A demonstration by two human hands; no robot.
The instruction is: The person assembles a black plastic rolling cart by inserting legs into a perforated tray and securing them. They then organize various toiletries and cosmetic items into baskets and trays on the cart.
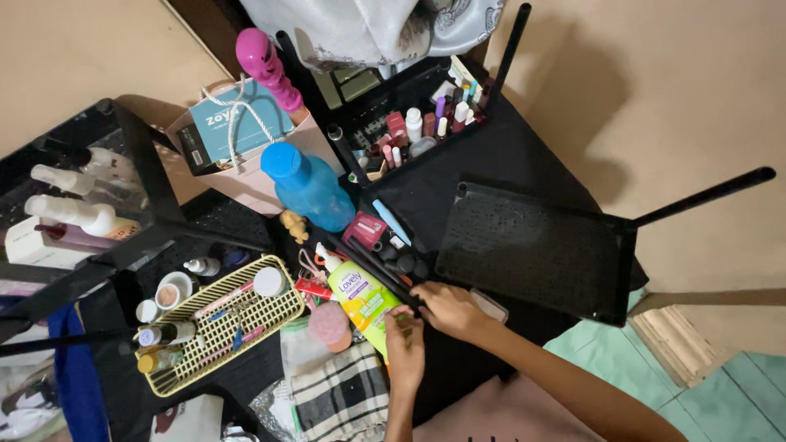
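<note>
both hands meet at the near end of a black rack bar [372, 266] running up-left past the yellow-green bottle [364, 299]; right hand [450, 309] clamped on it, left hand [404, 344] pinching beside.

Dim, warm indoor light; soft shadows on wall upper right; dark centre low in detail; slight softness at edges.

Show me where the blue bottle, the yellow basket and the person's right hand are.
Blue bottle [311, 190], head view, on its body.
Yellow basket [288, 307], head view, on its right rim.
Right hand [450, 309], head view, on the back of the hand.
</note>
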